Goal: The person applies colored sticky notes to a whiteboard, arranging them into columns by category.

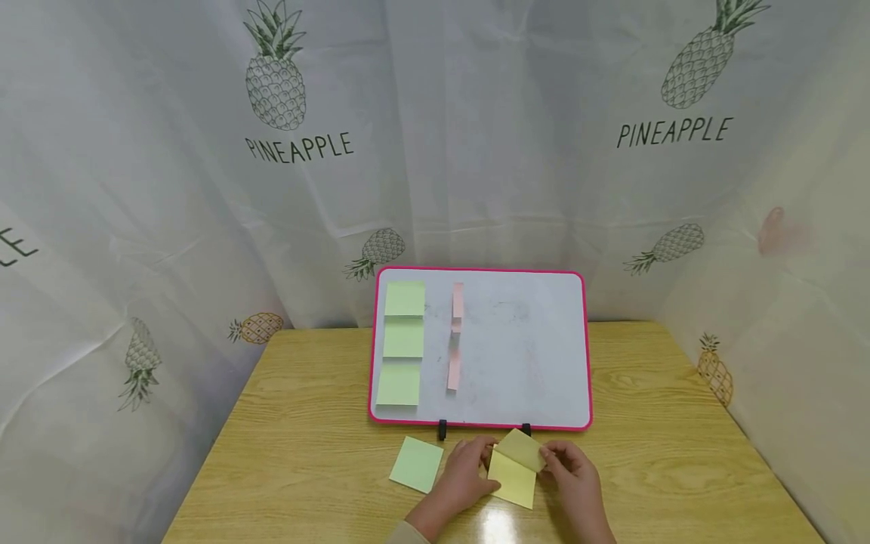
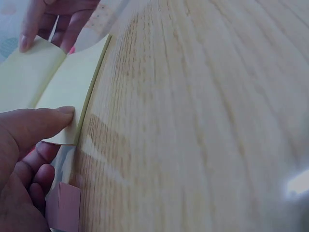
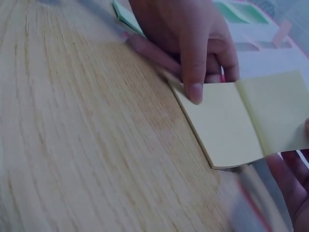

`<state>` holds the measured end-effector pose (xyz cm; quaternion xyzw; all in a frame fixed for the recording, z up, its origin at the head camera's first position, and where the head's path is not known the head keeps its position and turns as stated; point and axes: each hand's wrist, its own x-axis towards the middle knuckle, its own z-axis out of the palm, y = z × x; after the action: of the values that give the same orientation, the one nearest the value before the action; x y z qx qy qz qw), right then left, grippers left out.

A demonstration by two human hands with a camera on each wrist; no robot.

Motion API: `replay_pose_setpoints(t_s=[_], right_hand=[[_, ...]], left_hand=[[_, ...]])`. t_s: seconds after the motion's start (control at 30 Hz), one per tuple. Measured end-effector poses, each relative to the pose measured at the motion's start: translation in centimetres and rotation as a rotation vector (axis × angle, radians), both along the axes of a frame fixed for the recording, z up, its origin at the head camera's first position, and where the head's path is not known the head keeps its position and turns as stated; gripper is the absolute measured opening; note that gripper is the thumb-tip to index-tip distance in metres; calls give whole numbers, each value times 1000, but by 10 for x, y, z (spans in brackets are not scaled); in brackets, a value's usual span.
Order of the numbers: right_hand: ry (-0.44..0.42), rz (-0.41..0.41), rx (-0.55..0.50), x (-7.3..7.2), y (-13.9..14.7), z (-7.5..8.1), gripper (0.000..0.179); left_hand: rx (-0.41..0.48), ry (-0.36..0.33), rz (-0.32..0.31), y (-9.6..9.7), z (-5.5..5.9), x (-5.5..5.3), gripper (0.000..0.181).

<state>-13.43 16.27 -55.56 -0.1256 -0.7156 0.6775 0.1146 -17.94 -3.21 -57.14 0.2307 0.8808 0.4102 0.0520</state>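
Left grip (image 1: pixel 467 470) pinches the yellow pad (image 1: pixel 511 482), thumb on top; right grip (image 1: pixel 576 474) pinches its lifted sheet (image 1: pixel 520 449). From there the wooden surface (image 1: pixel 680 453) stretches towards three o'clock, up to a slanting edge. The yellow pad is between both grips, sheet folded towards twelve, crease running ten to four. Left grip points between one and two, right grip towards eleven. At nine is a green pad (image 1: pixel 416 465); beyond, towards twelve, stands a whiteboard (image 1: pixel 523 347).
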Motion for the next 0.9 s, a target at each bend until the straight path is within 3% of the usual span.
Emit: replay_pose_setpoints(t_s=[0.13,0.9], right_hand=[[7,-2,-13,-3,1,2,14],[40,-25,40,-17,4,14,9]], left_hand=[[8,26,-6,0,-1,-2,59],[12,26,-64,-4,8,0,55]])
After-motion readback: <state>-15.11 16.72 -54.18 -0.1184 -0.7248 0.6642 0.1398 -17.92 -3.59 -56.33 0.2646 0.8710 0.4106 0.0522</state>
